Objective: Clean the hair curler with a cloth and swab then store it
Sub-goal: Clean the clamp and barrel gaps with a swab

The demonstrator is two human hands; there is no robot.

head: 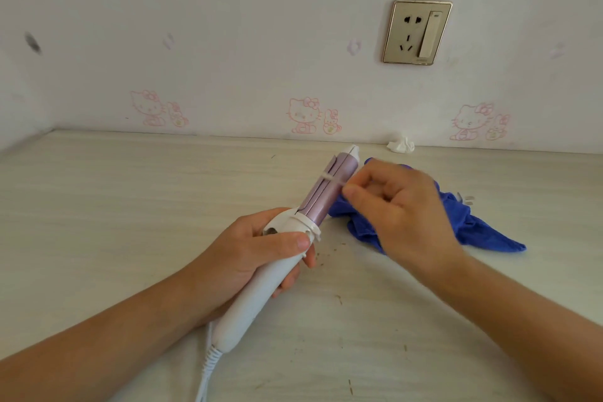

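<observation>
White-and-lilac hair curler (293, 232) in my left hand (251, 258), barrel pointing far-right; right hand (401, 206) pinches swab (332, 179) across it. No readable writing.

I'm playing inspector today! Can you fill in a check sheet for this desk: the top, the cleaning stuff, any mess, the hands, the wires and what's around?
Surface: pale wood-grain table, small dark crumbs near the middle.
Job's things: hair curler lifted at a slant, tip pointing away; white swab lying across its purple barrel; blue cloth crumpled on the table behind the right hand.
Clutter: crumpled white tissue by the wall.
Grippers: left hand wraps the curler's white handle; right hand pinches the swab.
Cables: white cord runs from the handle off the bottom edge; its plug is not visible.
Surroundings: cartoon-cat wallpaper; wall socket with nothing plugged in.
</observation>
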